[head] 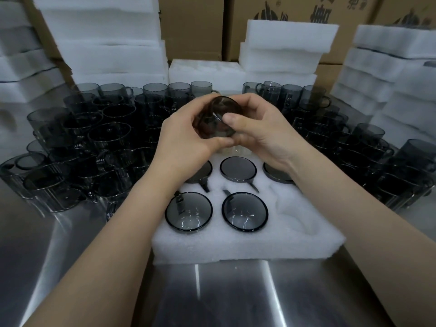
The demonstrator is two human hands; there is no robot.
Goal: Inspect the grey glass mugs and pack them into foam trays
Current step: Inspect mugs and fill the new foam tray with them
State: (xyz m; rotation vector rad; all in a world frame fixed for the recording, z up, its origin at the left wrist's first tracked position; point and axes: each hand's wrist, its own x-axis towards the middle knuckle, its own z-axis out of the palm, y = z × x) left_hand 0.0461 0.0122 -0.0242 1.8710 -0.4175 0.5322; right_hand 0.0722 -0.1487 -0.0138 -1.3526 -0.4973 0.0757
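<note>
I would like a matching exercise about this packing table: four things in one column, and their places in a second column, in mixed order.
Things
1. mug held by the left hand and right hand
2. foam tray
3. cardboard boxes
4. empty slot

Places
A. at the back, behind the foam stacks
B. near right corner of the tray
C. raised above the tray
D. on the steel table

Pairs: 1-C, 2-D, 3-A, 4-B

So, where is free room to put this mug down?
In the foam tray the near-right pocket is empty, beside two packed mugs. The steel table before the tray is bare. Loose mugs crowd both sides.
</note>
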